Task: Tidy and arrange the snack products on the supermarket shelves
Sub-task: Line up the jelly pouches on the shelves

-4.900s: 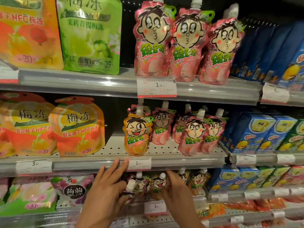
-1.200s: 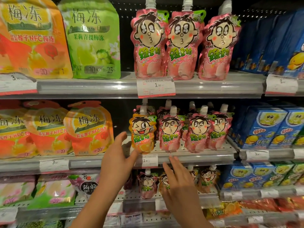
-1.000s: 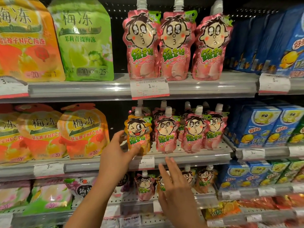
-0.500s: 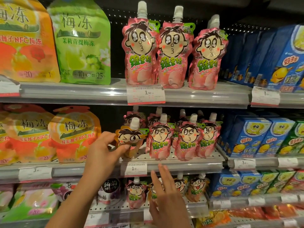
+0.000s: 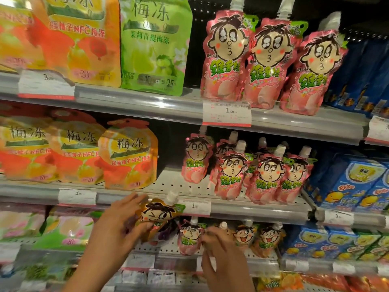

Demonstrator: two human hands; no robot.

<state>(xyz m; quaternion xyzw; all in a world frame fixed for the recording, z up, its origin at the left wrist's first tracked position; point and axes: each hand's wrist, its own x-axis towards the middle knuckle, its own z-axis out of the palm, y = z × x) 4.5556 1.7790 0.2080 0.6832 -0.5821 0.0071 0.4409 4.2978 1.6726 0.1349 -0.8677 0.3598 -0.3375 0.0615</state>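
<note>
Orange jelly pouch [image 5: 156, 214] held tilted in front of the middle shelf's edge [image 5: 252, 209], just left of a price tag [image 5: 194, 206].

The left hand [image 5: 117, 230] grips the pouch, fingers over its top edge and thumb under its lower part, so the white spout [image 5: 171, 196] points up and to the right (a winking cartoon face shows on the front). The right hand [image 5: 221, 247] is lower, on the shelf below, fingers curled round the top of a small pouch beside a pink pouch [image 5: 188, 239] that stands upright there; exactly what it holds is hidden. On the middle shelf, a cluster of pink pouches [image 5: 259, 178] stands upright to the right, and orange plum-jelly bags [image 5: 128, 154] stand to the left.
</note>
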